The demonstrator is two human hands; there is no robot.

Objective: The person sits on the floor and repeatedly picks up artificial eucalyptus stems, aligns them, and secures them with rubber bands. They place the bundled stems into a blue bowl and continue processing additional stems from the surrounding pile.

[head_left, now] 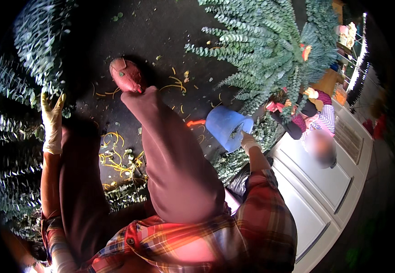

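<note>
My left hand (52, 119), in a whitish glove, is raised at the left with its fingers apart. The fingertips reach the lower end of a hanging eucalyptus bunch (42, 50). I see nothing held in that hand. On the right, my gloved right hand (249, 142) is closed at the rim of a blue bucket (222, 122), which is tilted with its mouth toward me. A little greenery shows inside the bucket, though most of its inside is hidden.
More eucalyptus branches (261, 45) spread at the upper right, near another person (313, 120) in a striped top. White cabinets (304, 182) line the right side. Yellow bands (118, 159) and leaf scraps litter the dark floor (161, 27) around my red shoe (127, 76).
</note>
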